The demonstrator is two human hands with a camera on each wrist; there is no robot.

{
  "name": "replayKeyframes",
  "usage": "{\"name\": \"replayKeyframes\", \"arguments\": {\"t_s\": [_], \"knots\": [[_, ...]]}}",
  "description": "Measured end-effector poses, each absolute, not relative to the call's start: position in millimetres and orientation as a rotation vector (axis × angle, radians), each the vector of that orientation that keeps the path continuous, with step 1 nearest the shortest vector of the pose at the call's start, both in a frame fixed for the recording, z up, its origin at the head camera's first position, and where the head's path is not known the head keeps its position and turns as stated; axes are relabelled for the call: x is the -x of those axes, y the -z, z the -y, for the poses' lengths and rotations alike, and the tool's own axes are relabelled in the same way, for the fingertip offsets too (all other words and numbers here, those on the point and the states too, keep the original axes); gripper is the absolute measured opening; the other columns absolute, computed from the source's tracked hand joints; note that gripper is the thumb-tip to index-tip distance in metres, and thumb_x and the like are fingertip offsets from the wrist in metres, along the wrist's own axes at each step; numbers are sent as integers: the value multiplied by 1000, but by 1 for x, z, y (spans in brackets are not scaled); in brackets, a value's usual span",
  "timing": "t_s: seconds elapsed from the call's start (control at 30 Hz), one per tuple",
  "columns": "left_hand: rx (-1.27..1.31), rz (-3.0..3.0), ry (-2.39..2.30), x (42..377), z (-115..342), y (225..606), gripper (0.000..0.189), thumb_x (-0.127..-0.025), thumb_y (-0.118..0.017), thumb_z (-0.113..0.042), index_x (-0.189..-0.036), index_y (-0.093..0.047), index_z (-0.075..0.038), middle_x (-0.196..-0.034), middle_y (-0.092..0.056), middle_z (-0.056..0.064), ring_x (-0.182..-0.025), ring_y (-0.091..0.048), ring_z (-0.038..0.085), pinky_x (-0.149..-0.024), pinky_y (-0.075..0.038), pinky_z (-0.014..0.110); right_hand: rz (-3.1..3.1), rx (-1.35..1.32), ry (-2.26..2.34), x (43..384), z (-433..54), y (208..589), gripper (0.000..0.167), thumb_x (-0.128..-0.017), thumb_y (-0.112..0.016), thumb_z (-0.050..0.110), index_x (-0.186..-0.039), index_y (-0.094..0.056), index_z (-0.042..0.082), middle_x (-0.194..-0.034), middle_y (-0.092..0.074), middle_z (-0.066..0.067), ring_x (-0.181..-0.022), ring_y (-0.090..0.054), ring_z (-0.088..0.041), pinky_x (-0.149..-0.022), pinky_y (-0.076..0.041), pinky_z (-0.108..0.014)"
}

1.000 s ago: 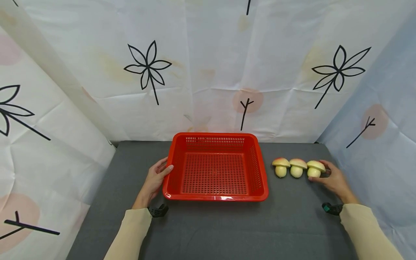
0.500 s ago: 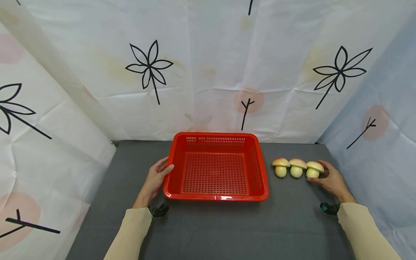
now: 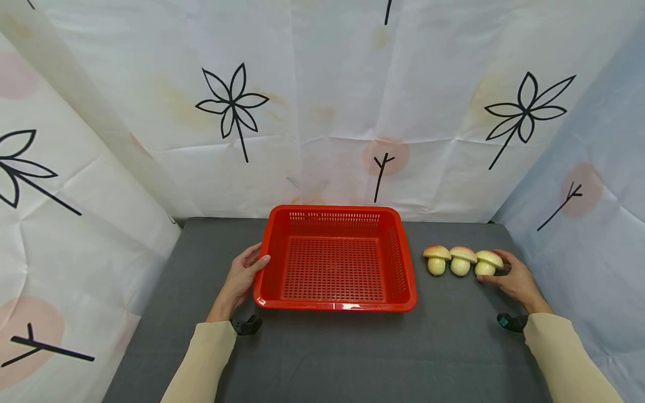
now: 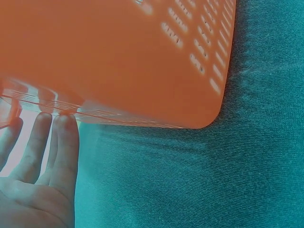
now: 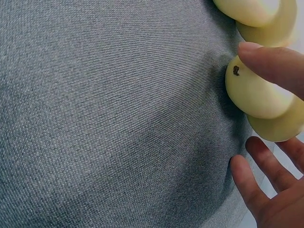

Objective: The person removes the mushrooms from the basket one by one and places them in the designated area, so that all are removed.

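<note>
A red plastic basket (image 3: 332, 306) with slotted walls and a perforated floor sits on the grey table. My left hand (image 3: 241, 281) grips its left side, thumb over the rim and fingertips against the outer wall. Three toy mushrooms with pale stems line up right of the basket: a left one (image 3: 436, 259), a middle one (image 3: 461, 261) and a right one (image 3: 487, 263). My right hand (image 3: 518, 284) holds the right mushroom between thumb and fingers. In the right wrist view the thumb (image 5: 270, 64) lies across its stem, while lower fingers (image 5: 247, 180) stand spread away.
The grey table (image 3: 322, 358) runs back to a white patterned cloth (image 3: 322, 112) behind the basket. More cloth hangs along the left and right sides, with the right hand close to the right one.
My right hand has shifted slightly left with the right mushroom since the earliest frame. The left hand and basket stay in place.
</note>
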State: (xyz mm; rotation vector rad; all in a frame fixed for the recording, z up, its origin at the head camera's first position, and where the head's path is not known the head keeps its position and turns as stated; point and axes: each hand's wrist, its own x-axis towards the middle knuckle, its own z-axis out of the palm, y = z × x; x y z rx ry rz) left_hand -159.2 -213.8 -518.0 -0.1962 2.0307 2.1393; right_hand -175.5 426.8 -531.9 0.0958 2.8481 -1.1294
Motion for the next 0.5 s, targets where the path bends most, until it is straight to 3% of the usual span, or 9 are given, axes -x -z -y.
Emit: {"name": "replayKeyframes", "arguments": {"t_s": [0.5], "knots": [[196, -2077, -2105, 160, 216, 517, 65, -100, -67, -25, -156, -37, -9, -148, -49, 22, -127, -55, 42, -95, -56, 45, -2841, -76, 1129, 174, -430, 529, 100, -88, -82, 23, -154, -16, -14, -147, -27, -46, -127, -36, -62, -93, -40, -69]]}}
